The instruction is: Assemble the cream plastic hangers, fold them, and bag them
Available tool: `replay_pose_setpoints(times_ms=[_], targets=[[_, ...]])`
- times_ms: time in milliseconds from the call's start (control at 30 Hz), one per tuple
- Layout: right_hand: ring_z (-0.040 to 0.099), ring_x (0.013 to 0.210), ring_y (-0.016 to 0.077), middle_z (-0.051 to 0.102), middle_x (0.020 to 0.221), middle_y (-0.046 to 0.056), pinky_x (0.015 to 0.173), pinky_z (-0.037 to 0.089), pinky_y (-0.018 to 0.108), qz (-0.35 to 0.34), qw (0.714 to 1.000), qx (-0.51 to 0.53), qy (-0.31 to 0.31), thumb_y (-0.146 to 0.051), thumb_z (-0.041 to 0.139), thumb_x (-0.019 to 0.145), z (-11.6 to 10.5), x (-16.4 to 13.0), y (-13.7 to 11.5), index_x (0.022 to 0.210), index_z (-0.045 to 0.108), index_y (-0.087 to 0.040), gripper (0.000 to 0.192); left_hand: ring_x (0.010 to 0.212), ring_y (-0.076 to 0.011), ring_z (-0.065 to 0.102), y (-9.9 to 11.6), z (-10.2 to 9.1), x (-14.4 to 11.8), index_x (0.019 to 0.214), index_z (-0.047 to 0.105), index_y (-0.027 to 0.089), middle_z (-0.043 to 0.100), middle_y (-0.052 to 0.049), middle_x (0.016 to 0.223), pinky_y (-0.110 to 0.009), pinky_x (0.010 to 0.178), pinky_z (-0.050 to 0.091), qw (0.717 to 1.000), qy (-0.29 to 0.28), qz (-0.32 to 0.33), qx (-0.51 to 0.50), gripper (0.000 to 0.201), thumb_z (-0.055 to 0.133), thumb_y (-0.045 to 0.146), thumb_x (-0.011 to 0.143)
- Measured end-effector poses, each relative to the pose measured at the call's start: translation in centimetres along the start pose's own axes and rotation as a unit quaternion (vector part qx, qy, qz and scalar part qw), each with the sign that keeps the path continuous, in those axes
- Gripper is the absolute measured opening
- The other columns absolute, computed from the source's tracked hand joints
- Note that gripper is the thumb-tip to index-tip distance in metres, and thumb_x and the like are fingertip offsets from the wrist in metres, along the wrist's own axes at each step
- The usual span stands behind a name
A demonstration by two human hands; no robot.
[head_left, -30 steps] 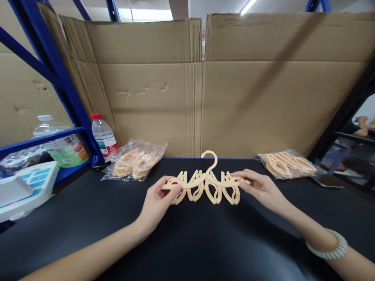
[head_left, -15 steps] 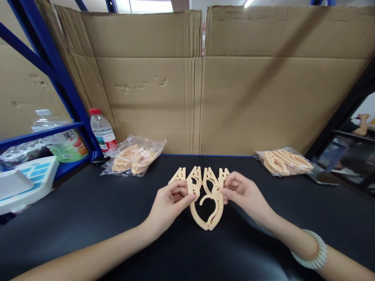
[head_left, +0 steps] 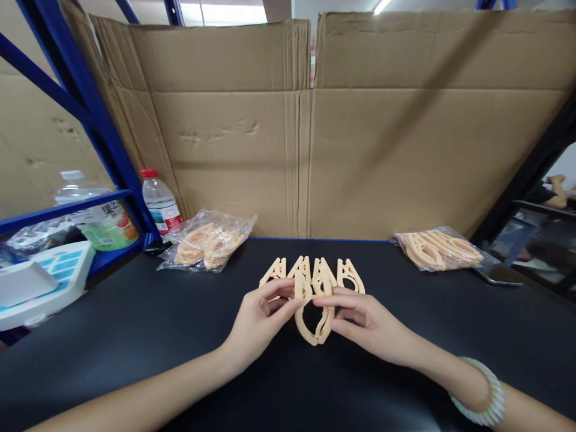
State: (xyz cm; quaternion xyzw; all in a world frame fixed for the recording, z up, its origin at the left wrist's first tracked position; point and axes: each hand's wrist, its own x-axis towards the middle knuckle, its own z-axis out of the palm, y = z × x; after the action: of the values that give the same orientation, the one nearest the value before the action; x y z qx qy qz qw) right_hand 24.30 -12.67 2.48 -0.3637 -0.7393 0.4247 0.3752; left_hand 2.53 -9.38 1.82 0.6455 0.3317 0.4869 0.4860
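A beige plastic folding clothes hanger point(head_left: 314, 341) is held up between my hands above the black table, its joint at the bottom and its two arms pointing up, close together. My left hand point(head_left: 256, 317) pinches the left arm between thumb and fingers. At the right arm, my right hand point(head_left: 369, 327) has its index finger across the front and its thumb against the outer edge. My fingers partly cover the hanger's hook area. Just behind, several folded beige hangers point(head_left: 355, 281) lie in a row, some partly hidden.
Clear bags of beige hangers lie at back left point(head_left: 213, 246) and back right point(head_left: 443, 249), the latter by a dark flat device point(head_left: 501, 275). A red-capped bottle point(head_left: 162, 207) and white-and-blue device point(head_left: 54, 276) stand left. Cardboard point(head_left: 225, 132) walls the back.
The hanger's two arms have come closer together. My right hand has moved left and slightly down, its index finger now lying across the hanger's front.
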Motion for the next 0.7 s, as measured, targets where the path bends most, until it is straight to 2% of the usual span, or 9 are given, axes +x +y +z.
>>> replay_pose_setpoints(times_ms=[133, 233, 333, 467, 633, 700], targets=[[0.057, 0.102, 0.0175, 0.055, 0.114, 0.007, 0.083, 0.054, 0.032, -0.026, 0.999, -0.006, -0.037, -0.020, 0.057, 0.086, 0.3, -0.3, -0.3, 0.119, 0.062, -0.027, 0.033, 0.091, -0.0185, 0.065, -0.3, -0.1, -0.2, 0.106, 0.069, 0.021, 0.070, -0.005, 0.101, -0.030, 0.083, 0.055, 0.999, -0.031, -0.001, 0.006, 0.027, 0.069, 0.025, 0.079], [0.056, 0.104, 0.0179, 0.054, 0.118, 0.007, 0.083, 0.053, 0.032, -0.035, 0.999, -0.020, -0.027, -0.020, 0.056, 0.087, 0.1, -0.3, -0.5, 0.119, 0.062, -0.027, 0.033, 0.090, -0.0191, 0.065, -0.3, -0.2, 0.0, 0.104, 0.068, 0.018, 0.070, -0.006, 0.099, -0.031, 0.082, 0.055, 1.000, -0.009, -0.013, 0.007, 0.028, 0.070, 0.026, 0.077], [0.057, 0.096, 0.0164, 0.058, 0.112, 0.006, 0.082, 0.051, 0.031, -0.046, 0.997, -0.055, -0.009, -0.019, 0.055, 0.088, -0.3, -0.3, -0.9, 0.115, 0.063, -0.027, 0.029, 0.088, -0.0199, 0.065, -0.2, -0.3, 0.2, 0.099, 0.068, 0.015, 0.070, -0.008, 0.096, -0.033, 0.084, 0.054, 0.999, 0.021, -0.030, 0.019, 0.027, 0.072, 0.028, 0.075], [0.057, 0.092, 0.0166, 0.062, 0.106, 0.004, 0.081, 0.048, 0.031, -0.046, 0.995, -0.082, -0.030, -0.023, 0.055, 0.088, -0.5, -0.2, -1.3, 0.111, 0.065, -0.026, 0.025, 0.083, -0.0186, 0.064, -0.4, -0.1, 0.0, 0.098, 0.067, 0.016, 0.068, -0.006, 0.088, -0.031, 0.076, 0.055, 0.999, 0.008, -0.027, 0.019, 0.028, 0.073, 0.029, 0.073], [0.055, 0.084, 0.0158, 0.062, 0.111, 0.005, 0.075, 0.048, 0.030, -0.012, 0.994, -0.069, -0.088, -0.033, 0.055, 0.090, -0.6, -0.4, -0.9, 0.125, 0.059, -0.027, 0.035, 0.079, -0.0169, 0.063, -0.4, -0.1, -0.2, 0.112, 0.063, 0.019, 0.064, -0.001, 0.077, -0.028, 0.070, 0.055, 0.999, -0.004, -0.023, 0.027, 0.039, 0.072, 0.029, 0.076], [0.055, 0.084, 0.0155, 0.059, 0.116, 0.007, 0.074, 0.048, 0.030, 0.002, 0.993, -0.056, -0.105, -0.034, 0.056, 0.089, -0.9, -0.5, -0.7, 0.129, 0.056, -0.027, 0.041, 0.084, -0.0182, 0.064, -0.2, -0.1, -0.2, 0.120, 0.058, 0.020, 0.066, -0.002, 0.082, -0.030, 0.074, 0.055, 0.999, -0.013, -0.028, 0.026, 0.044, 0.068, 0.029, 0.079]])
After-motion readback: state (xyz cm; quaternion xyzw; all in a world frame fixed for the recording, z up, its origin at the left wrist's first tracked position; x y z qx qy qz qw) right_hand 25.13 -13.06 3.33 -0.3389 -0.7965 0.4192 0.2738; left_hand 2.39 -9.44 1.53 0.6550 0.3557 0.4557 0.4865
